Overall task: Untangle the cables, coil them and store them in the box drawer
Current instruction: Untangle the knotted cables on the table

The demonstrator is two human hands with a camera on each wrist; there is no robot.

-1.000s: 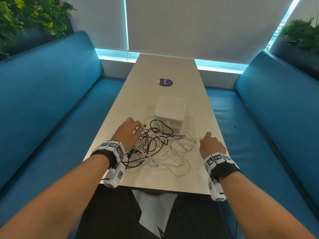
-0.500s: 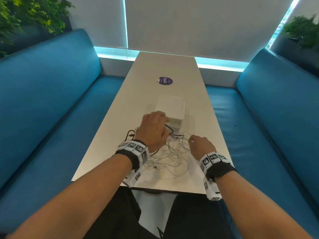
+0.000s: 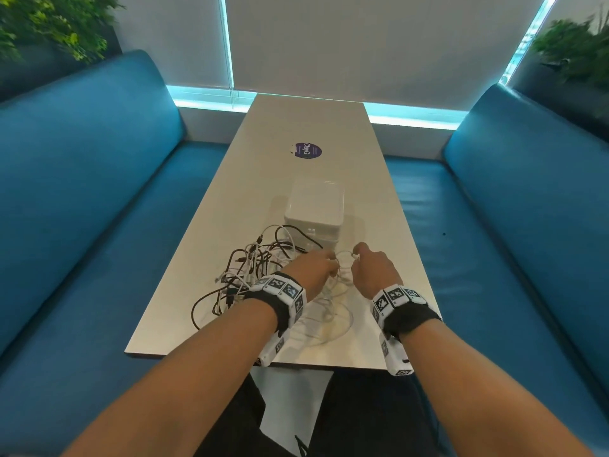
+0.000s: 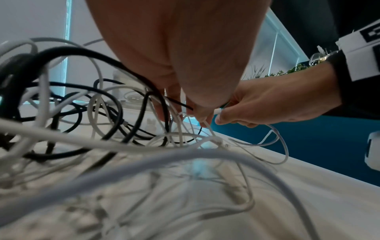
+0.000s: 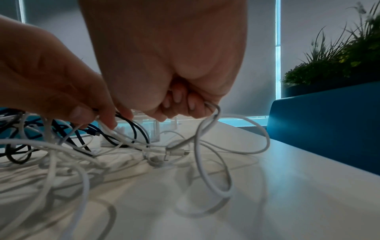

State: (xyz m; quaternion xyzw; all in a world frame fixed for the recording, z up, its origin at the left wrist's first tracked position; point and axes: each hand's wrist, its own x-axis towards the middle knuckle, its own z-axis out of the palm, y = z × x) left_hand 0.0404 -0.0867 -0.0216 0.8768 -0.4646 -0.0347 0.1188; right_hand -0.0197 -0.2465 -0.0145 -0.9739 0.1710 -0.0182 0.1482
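Note:
A tangle of black and white cables (image 3: 253, 268) lies on the near half of the pale table (image 3: 296, 127), just in front of the white drawer box (image 3: 314, 209). My left hand (image 3: 329, 263) reaches into the right side of the heap and pinches a thin white cable (image 4: 205, 126) among black strands. Close beside it, my right hand (image 3: 356, 257) pinches the white plug end (image 4: 218, 111), with its fingers curled round the same white cable (image 5: 212, 113). Loops of that cable (image 5: 213, 186) hang down to the table. The box drawer front (image 5: 144, 129) sits behind the hands.
Blue bench seats (image 3: 99, 192) run along both sides of the table, with the right one (image 3: 527, 209) near my right wrist. A round purple sticker (image 3: 308, 150) marks the table beyond the box. Plants (image 3: 576, 51) stand behind the backrests.
My left hand has moved from the left side of the tangle across to its right side. My right hand has come inward, so the two hands now meet on a white cable.

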